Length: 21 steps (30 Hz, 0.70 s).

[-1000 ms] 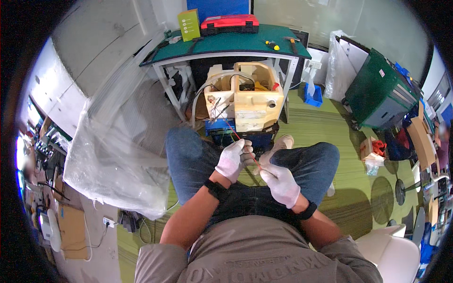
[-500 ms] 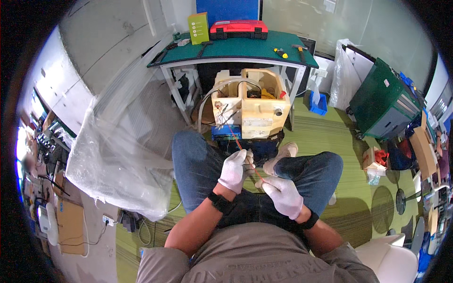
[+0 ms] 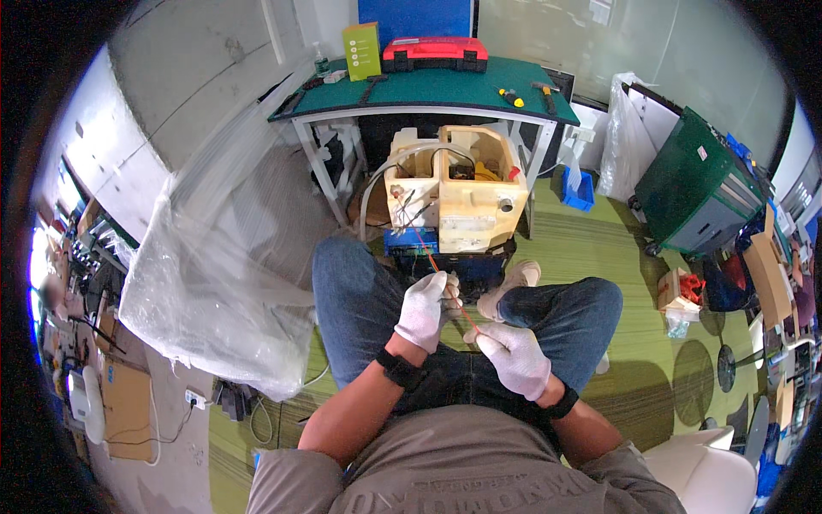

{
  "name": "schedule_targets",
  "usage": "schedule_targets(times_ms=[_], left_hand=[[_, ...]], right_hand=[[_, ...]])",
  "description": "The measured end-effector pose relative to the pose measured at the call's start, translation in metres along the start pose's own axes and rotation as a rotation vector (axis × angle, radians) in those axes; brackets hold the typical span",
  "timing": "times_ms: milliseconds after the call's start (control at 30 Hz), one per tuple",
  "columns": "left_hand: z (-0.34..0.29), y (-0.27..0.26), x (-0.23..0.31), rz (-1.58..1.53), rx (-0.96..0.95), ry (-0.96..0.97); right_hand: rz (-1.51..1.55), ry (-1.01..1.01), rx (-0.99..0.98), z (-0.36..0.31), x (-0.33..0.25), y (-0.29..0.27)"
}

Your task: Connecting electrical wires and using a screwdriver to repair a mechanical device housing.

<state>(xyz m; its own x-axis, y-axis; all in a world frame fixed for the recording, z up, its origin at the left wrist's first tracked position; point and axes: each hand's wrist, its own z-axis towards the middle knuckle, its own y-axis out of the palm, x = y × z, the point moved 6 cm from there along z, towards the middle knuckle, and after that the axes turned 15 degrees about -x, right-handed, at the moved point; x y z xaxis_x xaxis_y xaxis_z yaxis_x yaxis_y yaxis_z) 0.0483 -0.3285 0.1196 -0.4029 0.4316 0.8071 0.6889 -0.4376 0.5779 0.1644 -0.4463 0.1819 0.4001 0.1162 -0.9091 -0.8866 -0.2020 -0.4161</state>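
Observation:
A thin orange-red wire (image 3: 467, 317) runs from the front of a cream plastic tank-like housing (image 3: 478, 224) back to my hands. My left hand (image 3: 422, 313), in a white glove, is closed around the wire above my lap. Lower and to the right, my gloved right hand (image 3: 517, 357) pinches the wire close to its near end, with a short stretch showing between the hands. Several loose dark wires hang at the housing's front left. A grey hose (image 3: 370, 190) curves over the housing's left side, and yellow and red parts show inside its right compartment.
Behind the housing stands a green-topped workbench (image 3: 445, 88) with a red toolbox (image 3: 435, 55), a green box (image 3: 362, 51) and a hammer (image 3: 546, 94). Wrapped plastic sheeting (image 3: 214, 291) fills the left. A green tool cabinet (image 3: 698, 193) and a blue bin (image 3: 578, 188) are right.

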Motion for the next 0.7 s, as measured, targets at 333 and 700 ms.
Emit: schedule_targets(times_ms=[333, 700], left_hand=[[0.001, -0.001, -0.007, 0.045, 0.05, 0.03], [-0.007, 0.023, -0.01, 0.068, -0.08, -0.064]], right_hand=[[-0.001, 0.012, 0.011, -0.004, 0.005, -0.002], [-0.151, 0.015, 0.167, -0.034, 0.014, -0.037]])
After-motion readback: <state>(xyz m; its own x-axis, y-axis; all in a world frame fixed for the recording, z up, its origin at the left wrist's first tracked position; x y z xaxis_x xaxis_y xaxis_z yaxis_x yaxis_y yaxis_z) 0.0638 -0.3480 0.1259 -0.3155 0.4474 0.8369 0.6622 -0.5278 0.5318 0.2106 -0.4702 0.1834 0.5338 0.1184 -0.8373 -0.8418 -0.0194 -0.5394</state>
